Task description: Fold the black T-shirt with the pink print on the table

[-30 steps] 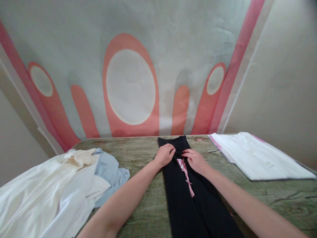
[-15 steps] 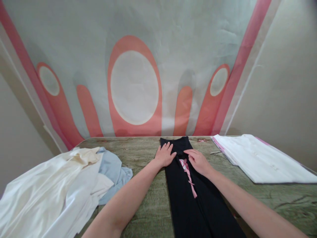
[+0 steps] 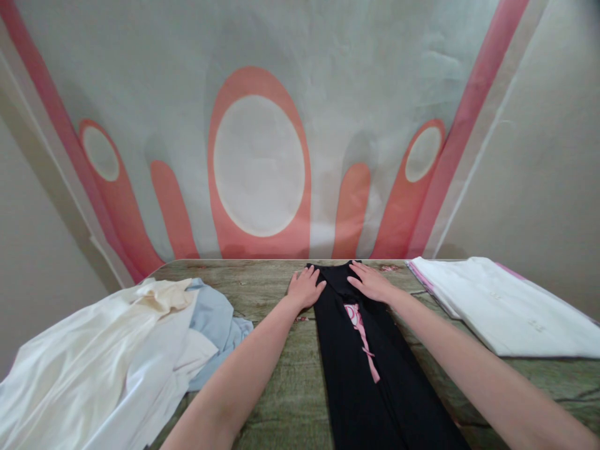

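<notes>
A black garment, folded into a long narrow strip, lies lengthwise toward me; its exact kind is hidden by the folds. Part of a pink print shows down its middle. At the far end, my left hand rests flat on the garment's left edge with its fingers spread. Opposite it, my right hand lies open on the right edge, fingers stretched toward the far side. The black cloth between the two hands shows a slanting fold near the top.
A loose heap of cream and white clothes lies at the left, with a light blue cloth beside it. Folded white garments are stacked at the right. The wood-patterned table ends at a wall with a red and grey hanging.
My right hand has moved from the middle of the cloth out to its far right edge, and its fingers have opened flat. My left hand has shifted slightly outward to the left edge.
</notes>
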Motion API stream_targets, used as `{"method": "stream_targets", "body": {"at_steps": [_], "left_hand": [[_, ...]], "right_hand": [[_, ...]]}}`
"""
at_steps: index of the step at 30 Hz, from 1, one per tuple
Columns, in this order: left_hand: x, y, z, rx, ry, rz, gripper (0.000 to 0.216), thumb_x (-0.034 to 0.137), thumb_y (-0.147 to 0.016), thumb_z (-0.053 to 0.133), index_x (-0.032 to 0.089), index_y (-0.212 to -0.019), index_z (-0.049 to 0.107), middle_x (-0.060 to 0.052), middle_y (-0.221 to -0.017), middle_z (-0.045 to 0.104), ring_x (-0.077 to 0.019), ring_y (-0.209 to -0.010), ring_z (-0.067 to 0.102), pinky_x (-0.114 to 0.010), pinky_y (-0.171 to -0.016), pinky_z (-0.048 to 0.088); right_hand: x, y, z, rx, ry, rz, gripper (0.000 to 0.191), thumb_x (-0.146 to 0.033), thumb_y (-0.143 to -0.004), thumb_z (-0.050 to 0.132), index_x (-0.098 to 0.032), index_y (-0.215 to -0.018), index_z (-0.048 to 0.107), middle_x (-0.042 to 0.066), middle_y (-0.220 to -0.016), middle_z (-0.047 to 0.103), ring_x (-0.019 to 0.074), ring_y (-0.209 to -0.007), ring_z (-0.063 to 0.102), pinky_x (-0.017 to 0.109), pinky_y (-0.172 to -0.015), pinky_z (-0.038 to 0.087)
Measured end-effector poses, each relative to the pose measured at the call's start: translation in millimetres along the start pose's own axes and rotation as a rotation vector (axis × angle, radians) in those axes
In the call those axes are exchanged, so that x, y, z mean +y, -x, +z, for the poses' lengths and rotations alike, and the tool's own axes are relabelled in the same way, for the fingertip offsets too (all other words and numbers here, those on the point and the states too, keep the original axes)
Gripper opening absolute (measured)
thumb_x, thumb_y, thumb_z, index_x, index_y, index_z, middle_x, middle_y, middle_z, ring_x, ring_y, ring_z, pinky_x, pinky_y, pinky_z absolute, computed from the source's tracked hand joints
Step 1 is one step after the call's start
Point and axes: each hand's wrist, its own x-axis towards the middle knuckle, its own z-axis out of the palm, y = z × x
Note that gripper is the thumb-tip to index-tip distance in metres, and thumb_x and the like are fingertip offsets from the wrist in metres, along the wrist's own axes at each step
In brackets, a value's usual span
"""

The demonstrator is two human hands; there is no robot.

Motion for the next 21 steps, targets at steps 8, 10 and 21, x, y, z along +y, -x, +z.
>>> {"method": "stream_targets", "body": {"at_steps": [8, 10, 21], "left_hand": [[-2, 0, 1, 0.024, 0.007, -0.091, 0.054, 0.052, -0.085, 0.036, 0.024, -0.130, 0.039, -0.007, -0.143, 0.029, -0.0288, -0.131, 0.023, -0.049, -0.105, 0.013], [-3, 1, 1, 0.059, 0.015, -0.109, 0.050, 0.048, -0.085, 0.038, 0.023, -0.129, 0.041, -0.007, -0.142, 0.031, -0.0284, -0.131, 0.023, -0.048, -0.105, 0.015], [-25, -5, -8, 0.193, 0.077, -0.141, 0.041, 0.014, -0.087, 0.031, 0.020, -0.125, 0.045, -0.004, -0.132, 0.046, -0.0156, -0.125, 0.035, -0.034, -0.103, 0.027]], "right_hand": [[-3, -4, 13, -0.044, 0.025, 0.139, 0.066, -0.063, -0.084, 0.026, -0.023, -0.136, 0.033, 0.008, -0.146, 0.023, 0.0250, -0.134, 0.017, 0.048, -0.105, 0.013], [-4, -2, 12, -0.026, 0.024, 0.154, 0.068, -0.064, -0.083, 0.026, -0.022, -0.137, 0.032, 0.009, -0.145, 0.024, 0.0255, -0.133, 0.018, 0.048, -0.105, 0.013], [0, 15, 12, 0.006, 0.010, 0.110, 0.062, -0.056, -0.088, 0.019, -0.021, -0.139, 0.028, 0.006, -0.145, 0.024, 0.0238, -0.133, 0.019, 0.047, -0.107, 0.013]]}}
